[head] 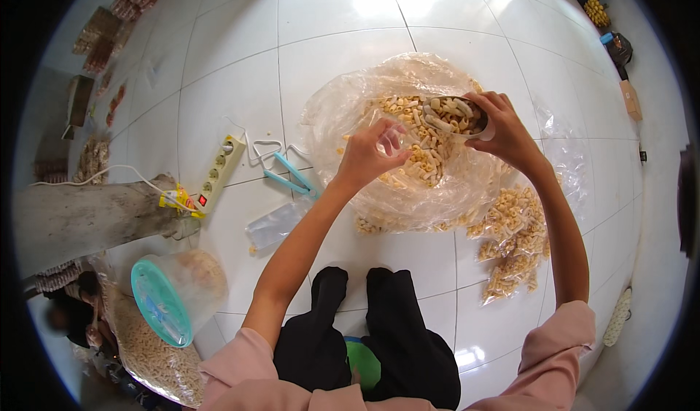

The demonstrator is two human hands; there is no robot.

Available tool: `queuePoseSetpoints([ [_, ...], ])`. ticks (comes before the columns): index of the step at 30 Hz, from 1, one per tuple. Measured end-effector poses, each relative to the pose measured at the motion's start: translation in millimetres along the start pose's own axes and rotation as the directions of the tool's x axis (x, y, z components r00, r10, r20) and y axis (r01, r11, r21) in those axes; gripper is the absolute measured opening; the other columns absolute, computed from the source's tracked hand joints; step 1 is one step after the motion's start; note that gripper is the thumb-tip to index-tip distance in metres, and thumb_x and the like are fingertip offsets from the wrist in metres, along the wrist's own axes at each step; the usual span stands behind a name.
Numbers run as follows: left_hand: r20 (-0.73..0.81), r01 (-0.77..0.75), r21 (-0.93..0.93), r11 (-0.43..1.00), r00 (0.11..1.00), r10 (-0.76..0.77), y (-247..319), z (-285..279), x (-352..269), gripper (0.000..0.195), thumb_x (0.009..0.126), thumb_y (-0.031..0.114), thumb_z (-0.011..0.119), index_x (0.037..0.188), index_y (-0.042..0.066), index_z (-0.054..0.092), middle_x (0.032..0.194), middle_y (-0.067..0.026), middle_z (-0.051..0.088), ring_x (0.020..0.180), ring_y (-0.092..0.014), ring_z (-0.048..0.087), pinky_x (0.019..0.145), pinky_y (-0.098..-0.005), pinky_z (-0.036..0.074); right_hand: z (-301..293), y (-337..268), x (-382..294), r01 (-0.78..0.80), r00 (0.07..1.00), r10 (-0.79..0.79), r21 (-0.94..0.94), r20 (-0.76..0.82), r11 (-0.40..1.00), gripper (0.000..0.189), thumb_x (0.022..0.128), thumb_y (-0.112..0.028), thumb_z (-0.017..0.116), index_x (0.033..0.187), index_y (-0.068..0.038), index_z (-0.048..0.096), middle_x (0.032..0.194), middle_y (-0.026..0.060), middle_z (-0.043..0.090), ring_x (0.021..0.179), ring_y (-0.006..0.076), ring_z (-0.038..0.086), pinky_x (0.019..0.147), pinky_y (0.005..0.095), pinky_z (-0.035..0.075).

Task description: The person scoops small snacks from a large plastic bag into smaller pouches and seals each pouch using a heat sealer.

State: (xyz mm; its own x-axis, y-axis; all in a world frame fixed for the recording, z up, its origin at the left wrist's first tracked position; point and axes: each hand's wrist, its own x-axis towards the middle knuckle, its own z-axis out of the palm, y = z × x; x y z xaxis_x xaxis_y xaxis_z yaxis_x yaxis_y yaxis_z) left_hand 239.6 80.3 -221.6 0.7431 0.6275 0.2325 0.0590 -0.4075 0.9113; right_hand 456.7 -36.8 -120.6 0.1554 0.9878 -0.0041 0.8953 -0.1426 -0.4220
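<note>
A large clear plastic bag (pixel 333 104) lies open on the floor with tube-shaped snacks (pixel 429 162) inside. Over its right side, my right hand (pixel 500 129) grips a rounded metal scoop or cup (pixel 465 134) filled with snacks. My left hand (pixel 372 154) is curled above the bag's middle, its fingers around a thin clear plastic piece (pixel 389 140), seemingly a small bag; its lower part is hard to make out. Small filled snack bags (pixel 514 219) are piled to the right. At left lie a light-blue handheld sealer (pixel 290 177) and flat clear plastic bags (pixel 276 226).
A power strip (pixel 220 176) with a white cord lies beside a wooden post (pixel 93 214). A clear tub with a turquoise lid (pixel 161 301) and a big snack-filled bag (pixel 158 351) stand lower left. Another person (pixel 76 312) is at the left edge.
</note>
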Motion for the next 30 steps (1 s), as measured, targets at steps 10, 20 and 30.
queuePoseSetpoints([
  [10,-0.065,-0.007,0.1,0.995,0.998,0.013,-14.8,13.6,-7.4,0.042,0.067,0.018,0.073,0.101,0.011,0.051,0.068,0.0,0.058,0.059,-0.011,0.058,0.056,-0.0251,0.048,13.8,-13.5,-1.1,0.128,0.991,-0.131,-0.186,-0.005,0.974,0.071,0.056,-0.013,0.078,0.12,-0.012,0.049,0.112,0.0065,0.052,0.106,0.026,0.046,0.093,0.037,0.045],
  [20,0.051,-0.042,0.166,0.985,0.998,0.034,-18.6,18.9,-11.2,0.047,0.063,0.017,0.074,0.104,0.01,0.051,0.071,-0.0021,0.059,0.06,-0.014,0.058,0.057,-0.0276,0.048,20.3,-14.4,-4.7,0.268,0.963,-0.252,-0.269,0.092,0.925,0.075,0.053,-0.01,0.08,0.121,-0.016,0.049,0.113,0.0024,0.051,0.11,0.0249,0.044,0.096,0.0378,0.044],
  [30,0.031,-0.119,0.247,0.962,0.993,0.115,-13.6,32.2,-2.7,0.053,0.065,0.02,0.075,0.108,0.01,0.046,0.077,-0.0065,0.061,0.066,-0.02,0.062,0.061,-0.0316,0.049,24.0,-27.1,-0.4,0.327,0.945,-0.301,-0.453,0.13,0.829,0.069,0.055,-0.01,0.078,0.116,-0.011,0.047,0.115,0.004,0.05,0.112,0.0258,0.044,0.1,0.0383,0.039],
])
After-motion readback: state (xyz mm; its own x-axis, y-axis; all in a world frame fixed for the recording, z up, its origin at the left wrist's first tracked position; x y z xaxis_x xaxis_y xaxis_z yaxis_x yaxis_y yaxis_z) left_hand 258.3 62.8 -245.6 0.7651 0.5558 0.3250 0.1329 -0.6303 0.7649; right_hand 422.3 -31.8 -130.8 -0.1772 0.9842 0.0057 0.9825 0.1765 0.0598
